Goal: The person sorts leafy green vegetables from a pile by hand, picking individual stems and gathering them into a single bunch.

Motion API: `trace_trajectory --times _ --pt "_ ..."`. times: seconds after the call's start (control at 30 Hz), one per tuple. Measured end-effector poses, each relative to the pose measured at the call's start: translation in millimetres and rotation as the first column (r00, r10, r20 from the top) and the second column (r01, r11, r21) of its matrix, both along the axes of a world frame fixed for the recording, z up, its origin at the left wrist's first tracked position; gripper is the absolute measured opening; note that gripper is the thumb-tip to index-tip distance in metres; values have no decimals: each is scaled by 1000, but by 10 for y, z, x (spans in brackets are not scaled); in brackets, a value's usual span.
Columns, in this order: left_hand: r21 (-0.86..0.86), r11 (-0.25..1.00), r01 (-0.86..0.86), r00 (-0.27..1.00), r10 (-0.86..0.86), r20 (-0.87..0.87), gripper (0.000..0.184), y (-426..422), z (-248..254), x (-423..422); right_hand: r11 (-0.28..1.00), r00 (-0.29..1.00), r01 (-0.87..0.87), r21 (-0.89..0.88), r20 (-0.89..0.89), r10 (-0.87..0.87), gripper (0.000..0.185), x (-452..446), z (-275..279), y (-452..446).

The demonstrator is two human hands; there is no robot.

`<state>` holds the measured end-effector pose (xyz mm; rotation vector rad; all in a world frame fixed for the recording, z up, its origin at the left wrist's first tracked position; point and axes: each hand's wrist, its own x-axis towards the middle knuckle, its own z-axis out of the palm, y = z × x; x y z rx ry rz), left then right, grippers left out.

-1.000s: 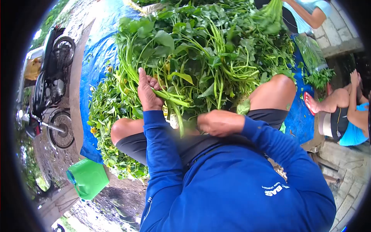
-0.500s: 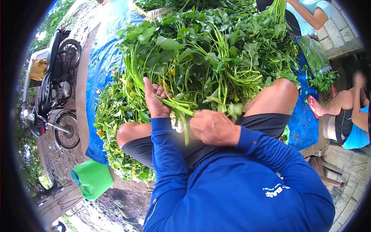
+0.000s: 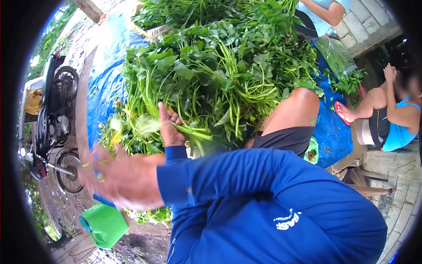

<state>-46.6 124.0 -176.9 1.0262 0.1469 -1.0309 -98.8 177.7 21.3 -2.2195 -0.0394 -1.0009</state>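
Observation:
My left hand (image 3: 171, 128) is closed round a bunch of leafy green stems (image 3: 195, 131), its thumb pointing up. The cut ends stick out to the right, while the leafy part lies toward the heap of greens (image 3: 193, 70) in front of me. Crossing over my left forearm, my right hand (image 3: 125, 178) is out at the left, smeared by motion, with its fingers spread and no stems visible in it. A blurred pale leaf (image 3: 147, 125) and a yellowish leaf (image 3: 116, 137) are just beyond it, seemingly in the air.
Greens lie on a blue tarp (image 3: 105, 66). A green plastic container (image 3: 104, 225) stands at lower left, near a parked motorcycle (image 3: 59, 119). On the right sits a person in a blue top (image 3: 402, 127), near a plastic bag of greens (image 3: 336, 57). Another person's arm (image 3: 323, 15) shows at the top.
My right hand has left the stem ends and swung left across my body, opening. Leaves now appear blurred beyond it. My left hand keeps hold of the bunch. The view has shifted slightly.

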Motion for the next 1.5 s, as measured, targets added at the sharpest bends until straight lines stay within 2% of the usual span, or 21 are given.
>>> trace_trajectory --times 0.1,0.13,0.17,0.2,0.23,0.27,0.3,0.37,0.47,0.57,0.67,0.7,0.73,0.8,0.9,1.03,1.13,1.2,1.27,1.37,1.5 --pt "2 999 -42 997 42 65 55 80 -10 147 998 997 -18 58 72 13 18 -289 -117 -18" --pt "101 988 -119 992 115 44 55 96 129 116 998 998 62 -15 -7 -62 16 -455 -392 -427" --pt "26 996 -84 996 83 21 55 148 51 199 986 987 131 -98 -81 -140 15 -622 -666 -838" --pt "-49 998 -50 999 50 5 54 201 -23 286 911 905 407 65 -168 -392 13 -918 -820 -1139" --pt "-23 996 -83 996 82 -33 54 212 64 250 838 720 543 -51 -484 -497 15 -1260 -1348 -1520" --pt "-29 996 -85 996 84 -30 53 208 41 250 720 394 679 -146 -755 -524 18 -1591 -1541 -1710" --pt "-39 996 -85 996 84 -25 52 179 6 247 688 171 684 -243 -863 -475 23 -1898 -1821 -1824" --pt "-36 997 -73 997 73 -6 51 98 -79 213 613 49 758 -224 -917 -396 32 -2058 -2125 -1746" --pt "-29 999 -29 999 30 19 50 -11 -60 140 431 236 902 -21 -811 -535 33 -2066 -2730 -1673" --pt "-21 1000 -12 1000 12 7 50 -11 38 110 452 356 878 156 -845 -400 29 -2058 -2635 -1688" --pt "-28 999 -15 1000 15 5 49 -23 71 84 33 657 751 659 -741 -142 25 -2133 -2365 -1720" --pt "-33 999 -19 1000 20 8 49 -21 79 83 77 680 729 680 -709 -187 25 -2109 -2036 -1666" --pt "-39 999 -30 999 31 32 49 -24 92 77 279 785 619 735 -569 -245 29 -2177 -2020 -1677" --pt "-45 998 -53 995 57 82 48 -6 121 60 416 909 417 808 -383 -166 21 -2142 -1596 -1635" --pt "-44 998 -37 998 39 50 46 30 119 54 329 818 512 794 -567 95 23 -2142 -1218 -1818" --pt "-20 999 -41 996 43 72 37 49 221 66 295 922 331 896 -374 103 39 -2146 -1088 -1774" --pt "1 999 -42 999 42 22 36 94 41 145 409 902 369 834 -428 58 35 -2210 -966 -1771" --pt "-36 998 -55 998 56 35 38 104 21 155 298 962 226 927 -261 83 35 -2243 -858 -1700" --pt "-65 996 -64 997 66 29 37 84 101 111 420 921 326 847 -384 59 35 -2265 -768 -1719" --pt "-61 998 -7 998 11 62 33 59 178 104 444 933 317 838 -360 13 34 -2272 -543 -1677" --pt "-47 999 2 998 1 68 36 17 67 72 670 906 388 632 -395 -152 36 -2195 -633 -1867"
